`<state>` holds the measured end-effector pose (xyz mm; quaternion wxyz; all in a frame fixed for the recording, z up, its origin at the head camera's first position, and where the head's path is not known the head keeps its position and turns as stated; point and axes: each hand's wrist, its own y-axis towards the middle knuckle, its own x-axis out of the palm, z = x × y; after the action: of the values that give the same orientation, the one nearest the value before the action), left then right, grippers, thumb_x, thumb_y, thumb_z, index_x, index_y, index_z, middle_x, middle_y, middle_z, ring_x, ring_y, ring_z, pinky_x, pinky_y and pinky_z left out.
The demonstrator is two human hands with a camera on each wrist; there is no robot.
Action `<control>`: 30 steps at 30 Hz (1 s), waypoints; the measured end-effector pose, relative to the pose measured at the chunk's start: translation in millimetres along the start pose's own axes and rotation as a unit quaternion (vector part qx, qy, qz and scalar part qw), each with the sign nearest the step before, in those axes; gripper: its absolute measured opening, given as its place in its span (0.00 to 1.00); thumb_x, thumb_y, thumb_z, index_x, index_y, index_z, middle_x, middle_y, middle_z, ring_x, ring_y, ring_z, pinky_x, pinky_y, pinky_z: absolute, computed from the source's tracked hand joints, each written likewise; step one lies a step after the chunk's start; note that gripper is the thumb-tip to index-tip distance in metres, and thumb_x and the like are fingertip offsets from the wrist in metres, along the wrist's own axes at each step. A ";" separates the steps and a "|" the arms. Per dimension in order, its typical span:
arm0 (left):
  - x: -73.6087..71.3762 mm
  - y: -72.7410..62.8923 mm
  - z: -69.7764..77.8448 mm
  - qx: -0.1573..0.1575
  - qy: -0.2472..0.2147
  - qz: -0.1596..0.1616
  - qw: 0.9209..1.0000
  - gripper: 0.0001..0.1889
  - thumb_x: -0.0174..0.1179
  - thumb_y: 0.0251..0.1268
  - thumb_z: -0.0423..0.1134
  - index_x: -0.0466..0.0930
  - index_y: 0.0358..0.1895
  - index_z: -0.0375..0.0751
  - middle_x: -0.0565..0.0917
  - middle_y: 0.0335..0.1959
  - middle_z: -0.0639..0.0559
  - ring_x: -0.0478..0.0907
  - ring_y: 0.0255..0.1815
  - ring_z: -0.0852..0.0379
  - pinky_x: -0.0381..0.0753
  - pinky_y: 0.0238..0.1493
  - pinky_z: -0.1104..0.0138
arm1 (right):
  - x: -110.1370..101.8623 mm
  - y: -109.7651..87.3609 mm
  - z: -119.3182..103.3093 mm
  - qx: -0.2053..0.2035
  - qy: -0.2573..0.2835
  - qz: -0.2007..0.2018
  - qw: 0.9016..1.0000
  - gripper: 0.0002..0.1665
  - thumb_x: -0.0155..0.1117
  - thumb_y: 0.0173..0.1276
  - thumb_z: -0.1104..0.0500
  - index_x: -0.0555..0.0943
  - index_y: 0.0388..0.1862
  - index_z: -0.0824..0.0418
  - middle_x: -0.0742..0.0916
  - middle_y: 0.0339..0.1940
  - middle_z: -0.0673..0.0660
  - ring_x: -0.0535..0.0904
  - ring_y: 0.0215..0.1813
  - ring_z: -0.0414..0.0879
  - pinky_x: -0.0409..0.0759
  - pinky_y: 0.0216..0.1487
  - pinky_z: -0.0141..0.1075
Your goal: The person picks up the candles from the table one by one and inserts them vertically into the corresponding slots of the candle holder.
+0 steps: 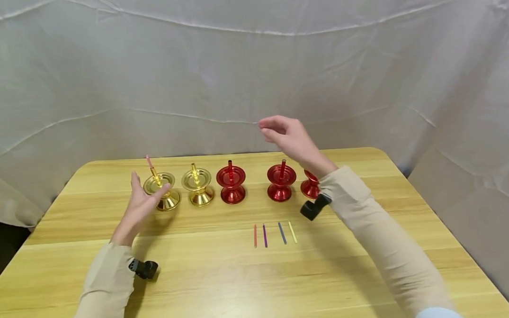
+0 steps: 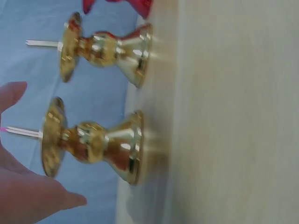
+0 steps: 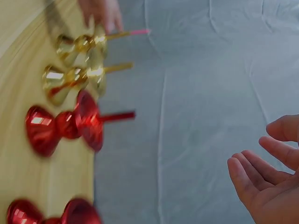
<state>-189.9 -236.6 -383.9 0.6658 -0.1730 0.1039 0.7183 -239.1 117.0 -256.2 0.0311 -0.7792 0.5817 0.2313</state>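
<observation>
My left hand (image 1: 141, 202) spreads its thumb and fingers beside the leftmost gold candle holder (image 1: 169, 200); whether it touches it I cannot tell. A thin pink candle (image 1: 149, 160) stands, slightly tilted, in that holder's tube. To its right is a second gold candle holder (image 1: 201, 196) with a bare tube. My right hand (image 1: 292, 136) is raised above the back of the table, fingers loosely bent and nothing between them, as the right wrist view also shows of the hand (image 3: 271, 182). Below it stand red candle holders (image 1: 279, 192), one partly hidden by the right forearm.
On the wooden table (image 1: 209, 284) lie thin candles: a red one (image 1: 255, 236), a purple one (image 1: 265, 236), a blue one (image 1: 282, 233) and a yellow one (image 1: 293, 232). Another red holder (image 1: 233, 195) stands mid-row. Pale cloth (image 1: 233, 74) hangs behind the table.
</observation>
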 end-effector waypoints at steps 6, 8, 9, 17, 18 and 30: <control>3.7 -14.7 11.2 0.034 0.011 0.045 0.998 0.53 0.59 0.68 0.45 0.20 0.75 0.37 0.27 0.75 0.34 0.27 0.74 0.36 0.32 0.71 0.44 | -13.2 -21.2 25.6 0.034 0.012 0.011 0.999 0.20 0.54 0.75 0.62 0.74 0.62 0.68 0.80 0.59 0.62 0.77 0.58 0.52 0.75 0.59 0.37; 7.8 -20.4 15.1 0.039 0.020 0.082 0.996 0.50 0.59 0.67 0.42 0.29 0.76 0.35 0.35 0.76 0.32 0.34 0.75 0.35 0.38 0.72 0.43 | -13.0 -28.7 32.7 0.041 0.011 0.016 0.999 0.20 0.54 0.75 0.62 0.74 0.62 0.68 0.80 0.59 0.61 0.77 0.58 0.51 0.75 0.59 0.38; 10.3 -23.4 16.9 0.042 0.025 0.102 0.994 0.47 0.60 0.67 0.40 0.33 0.76 0.33 0.40 0.76 0.31 0.39 0.75 0.34 0.42 0.72 0.43 | -12.4 -32.3 36.1 0.044 0.010 0.017 0.999 0.20 0.54 0.75 0.62 0.74 0.62 0.68 0.80 0.59 0.62 0.77 0.58 0.51 0.75 0.59 0.38; 33.9 -34.5 22.5 0.099 0.014 0.162 0.982 0.34 0.61 0.62 0.30 0.58 0.70 0.30 0.64 0.65 0.31 0.63 0.64 0.34 0.63 0.66 0.47 | 2.2 -56.7 59.4 0.055 0.026 0.029 0.998 0.17 0.55 0.73 0.64 0.76 0.59 0.69 0.82 0.55 0.64 0.78 0.56 0.57 0.77 0.57 0.42; 36.2 -34.3 22.4 0.102 0.017 0.156 0.982 0.33 0.61 0.63 0.30 0.59 0.70 0.30 0.65 0.64 0.31 0.64 0.64 0.33 0.63 0.65 0.47 | 5.4 -58.5 61.6 0.058 0.034 0.030 0.997 0.17 0.55 0.73 0.64 0.76 0.58 0.69 0.82 0.54 0.64 0.79 0.55 0.57 0.78 0.56 0.42; 70.1 -14.8 24.3 0.091 0.039 0.093 0.991 0.35 0.63 0.61 0.34 0.59 0.70 0.32 0.61 0.70 0.33 0.61 0.66 0.33 0.63 0.66 0.48 | 31.7 -83.4 87.5 0.086 0.042 0.015 0.995 0.14 0.58 0.72 0.63 0.79 0.53 0.68 0.83 0.51 0.62 0.79 0.55 0.58 0.79 0.53 0.38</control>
<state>-181.7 -161.4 -387.5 0.6042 -0.1290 0.2104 0.7576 -183.8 143.3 -365.1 0.0702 -0.7738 0.6120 0.1475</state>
